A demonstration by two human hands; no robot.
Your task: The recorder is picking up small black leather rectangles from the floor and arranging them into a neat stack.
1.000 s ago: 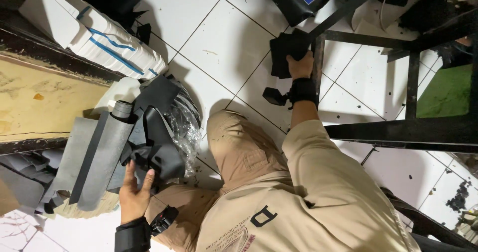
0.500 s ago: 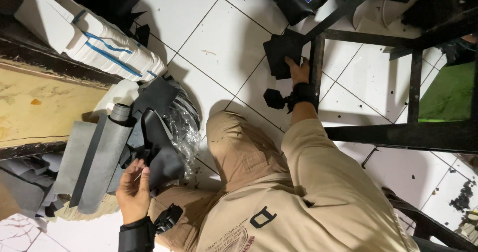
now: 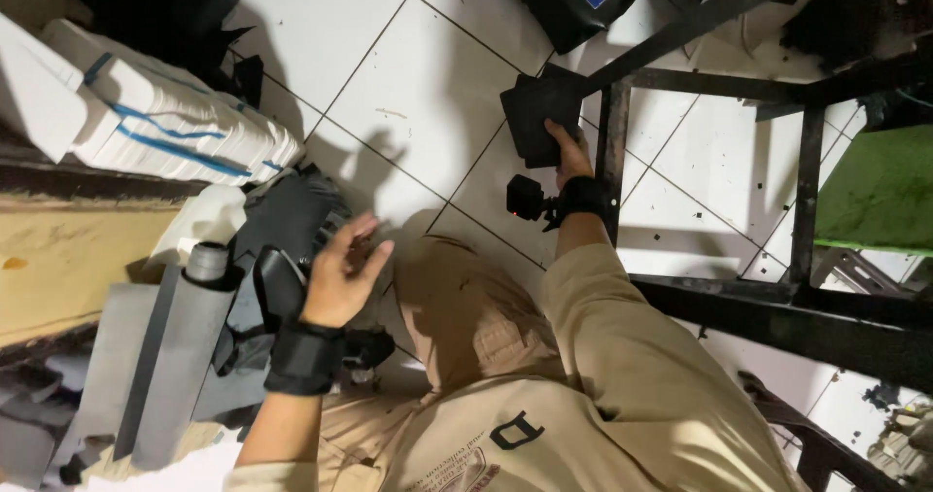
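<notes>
The left hand (image 3: pixel 340 278) has lifted open off the black pile (image 3: pixel 282 230), while the right hand (image 3: pixel 569 157) stays clamped on 1 dark sheet (image 3: pixel 535 113) beside the metal frame (image 3: pixel 612 162).

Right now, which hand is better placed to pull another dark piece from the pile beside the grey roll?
Left hand: it hovers open over the dark pile. The right hand already grips a black piece.

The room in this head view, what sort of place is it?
Probably a small workshop or storeroom. A black metal frame stands on the white tiled floor, grey rolled sheet material lies beside white wrapped bundles, and the right hand holds a dark cut piece.
</notes>
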